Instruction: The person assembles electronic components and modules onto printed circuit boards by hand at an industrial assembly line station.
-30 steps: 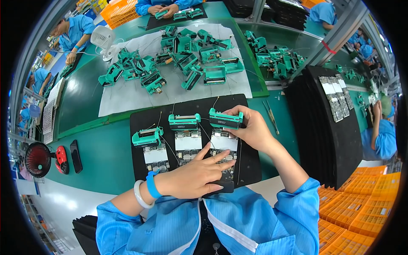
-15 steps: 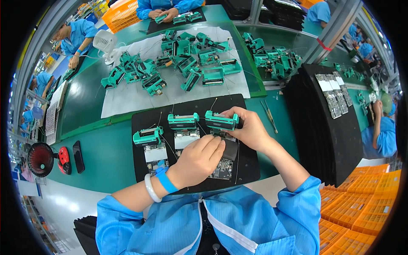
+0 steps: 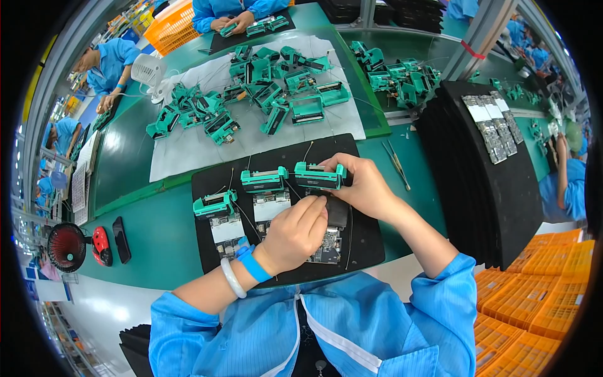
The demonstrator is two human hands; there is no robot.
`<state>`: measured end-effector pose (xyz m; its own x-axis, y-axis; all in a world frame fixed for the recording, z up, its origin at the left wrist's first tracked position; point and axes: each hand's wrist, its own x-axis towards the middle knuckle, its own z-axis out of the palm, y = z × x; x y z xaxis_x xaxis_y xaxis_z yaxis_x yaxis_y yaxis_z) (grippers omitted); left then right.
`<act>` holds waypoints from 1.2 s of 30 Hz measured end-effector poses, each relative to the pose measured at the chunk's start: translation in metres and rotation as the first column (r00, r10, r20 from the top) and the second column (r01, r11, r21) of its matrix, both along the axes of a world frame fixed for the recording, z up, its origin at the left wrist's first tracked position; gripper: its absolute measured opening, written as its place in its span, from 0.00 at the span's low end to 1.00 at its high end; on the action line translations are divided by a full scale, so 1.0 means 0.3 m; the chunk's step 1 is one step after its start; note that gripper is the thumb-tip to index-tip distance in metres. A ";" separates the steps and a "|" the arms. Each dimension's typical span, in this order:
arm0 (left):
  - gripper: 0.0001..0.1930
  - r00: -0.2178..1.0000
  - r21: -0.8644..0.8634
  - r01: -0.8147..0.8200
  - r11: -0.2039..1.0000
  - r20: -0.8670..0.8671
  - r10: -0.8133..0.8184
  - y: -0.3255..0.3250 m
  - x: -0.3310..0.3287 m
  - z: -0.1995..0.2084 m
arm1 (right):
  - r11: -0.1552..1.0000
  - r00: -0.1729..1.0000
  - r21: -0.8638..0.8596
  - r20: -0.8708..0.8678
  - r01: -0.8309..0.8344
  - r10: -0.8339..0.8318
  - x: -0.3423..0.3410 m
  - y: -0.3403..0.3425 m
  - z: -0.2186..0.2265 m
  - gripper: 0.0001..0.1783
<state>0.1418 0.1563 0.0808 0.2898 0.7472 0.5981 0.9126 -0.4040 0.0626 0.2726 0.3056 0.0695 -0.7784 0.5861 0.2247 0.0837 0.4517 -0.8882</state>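
My right hand (image 3: 370,188) grips the right end of a green plastic housing (image 3: 319,177) with a black front, at the top of a circuit board (image 3: 328,248). The fingers of my left hand (image 3: 292,229) are pressed together just below that housing; what they hold, if anything, is hidden. Beside them a dark flat piece (image 3: 337,213) covers part of the board. Two similar units, a middle green housing (image 3: 264,180) and a left green housing (image 3: 213,205), sit above boards with white patches. All rest on a black foam mat (image 3: 370,248), with thin cables around them.
A white sheet (image 3: 169,160) ahead bears a pile of green housings. Tweezers (image 3: 397,164) lie right of the mat, near stacked black sheets (image 3: 502,195) with boards on top. At left are a small fan (image 3: 66,247), a red object (image 3: 102,245) and a phone (image 3: 122,240). Co-workers sit around.
The view has shifted slightly. Both hands stay at the right-hand housing and board, with only small finger movement.
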 end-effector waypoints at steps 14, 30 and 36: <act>0.07 1.000 -0.078 0.016 0.997 0.008 -0.016 0.022 -0.010 -0.004 | 1.000 0.999 -0.030 -0.035 -0.009 0.008 -0.001 0.005 -0.010 0.18; 0.12 0.991 -0.240 0.074 0.968 -0.087 -0.097 0.048 -0.010 0.047 | 0.997 0.996 0.041 -0.045 -0.070 0.072 0.029 0.012 0.008 0.19; 0.14 0.987 -0.212 -0.037 0.977 0.144 0.068 -0.130 -0.057 0.145 | 0.965 0.991 0.242 0.058 0.104 -0.122 0.078 0.004 0.026 0.29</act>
<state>0.1247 0.1174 0.1244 0.1662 0.8717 0.4610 0.9061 -0.3194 0.2773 0.2958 0.3069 0.0774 -0.7294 0.6076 0.3144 0.2056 0.6330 -0.7464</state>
